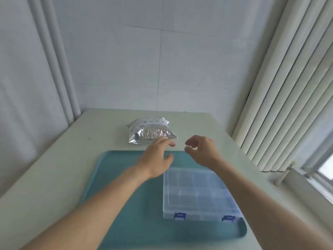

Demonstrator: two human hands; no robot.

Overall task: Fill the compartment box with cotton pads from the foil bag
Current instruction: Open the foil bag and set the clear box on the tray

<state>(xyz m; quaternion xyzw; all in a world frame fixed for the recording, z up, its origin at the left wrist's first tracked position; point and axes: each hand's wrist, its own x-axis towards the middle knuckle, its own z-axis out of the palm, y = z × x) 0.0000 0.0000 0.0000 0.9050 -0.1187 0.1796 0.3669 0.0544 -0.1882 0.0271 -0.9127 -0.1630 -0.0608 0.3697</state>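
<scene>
A crinkled silver foil bag (150, 131) with printed drawings lies on the table beyond the mat. A clear plastic compartment box (196, 193) with its lid closed and two blue latches at the front sits on the teal mat (122, 186). My left hand (157, 157) reaches forward over the mat's far edge, fingers relaxed, its fingertips just short of the bag's near edge. My right hand (201, 150) hovers to the right of it above the mat, fingers loosely curled and holding nothing. No cotton pads are visible.
The pale table (54, 168) meets a white wall at the back and a curtain on the left. White vertical blinds (288, 96) and a window sill run along the right side.
</scene>
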